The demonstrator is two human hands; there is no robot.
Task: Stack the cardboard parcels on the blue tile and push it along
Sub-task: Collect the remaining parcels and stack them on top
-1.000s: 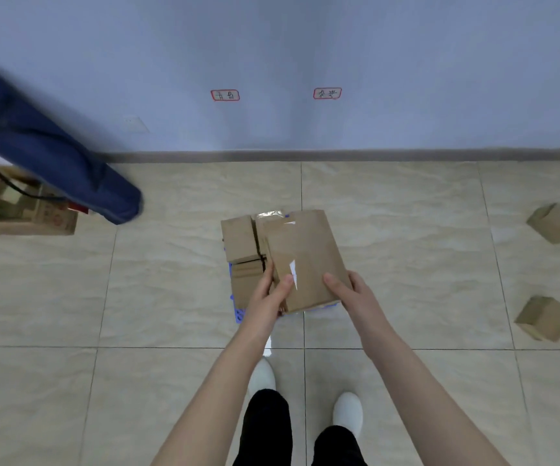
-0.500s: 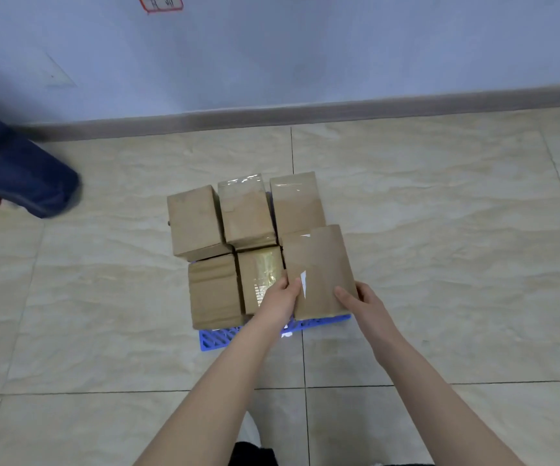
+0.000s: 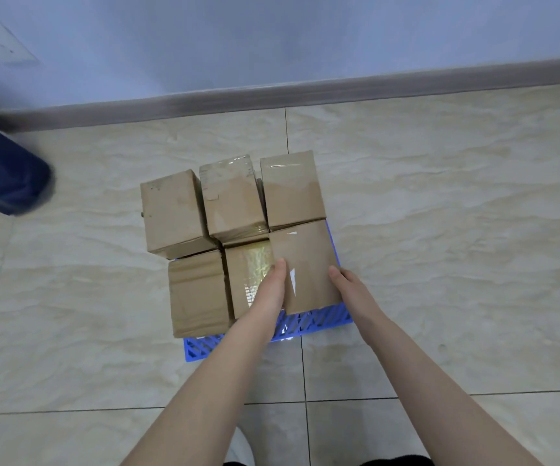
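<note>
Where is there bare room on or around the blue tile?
On the blue tile, only the near strip below the front row. Bare floor right of it, and between back row and skirting board. Both rows packed tight; left hand and right hand grip the near-right parcel.

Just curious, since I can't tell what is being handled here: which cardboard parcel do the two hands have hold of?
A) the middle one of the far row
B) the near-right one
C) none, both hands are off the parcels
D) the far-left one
B: the left hand and the right hand grip opposite sides of the near-right parcel, which sits at the near right corner of the blue tile.
</note>
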